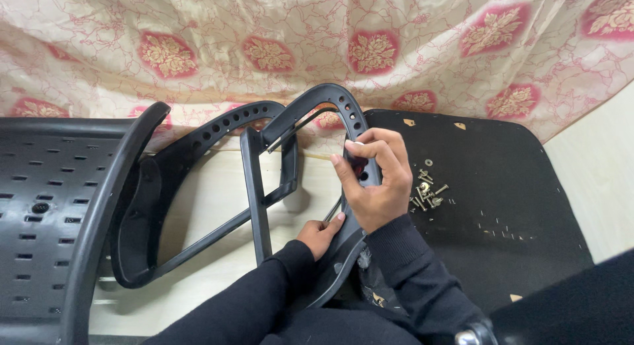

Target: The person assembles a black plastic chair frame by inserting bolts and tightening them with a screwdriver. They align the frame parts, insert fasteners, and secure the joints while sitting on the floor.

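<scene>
The right hand (375, 183) is wrapped around the curved, hole-punched bar of a black moulded plastic chair armrest (317, 114), fingers curled over the bar's upper right bend and thumb pressing its inner edge, so the grasp is firm on the armrest itself; the left hand (321, 234) sits lower, its fingers laid against the same armrest's lower stretch where a thin metal rod (333, 209) shows between the two hands, and whether that hand closes on the plastic or only presses it I cannot tell; both wrists come out of black knitted sleeves (403, 266) at the bottom of the view; the armrest stands tilted on edge over a pale cream floor (211, 206), its square open frame leaning toward the left and its arched top near a draped cream cloth with red floral medallions (264, 41); just beside it to the left lies a second black plastic armrest (172, 186) with a similar row of holes, its loop resting on the floor; further left is a black perforated plastic chair back (46, 206); to the right lies a flat black board with chipped spots (502, 199), and on it, near the right hand, a small heap of silver screws and washers (428, 191).
</scene>
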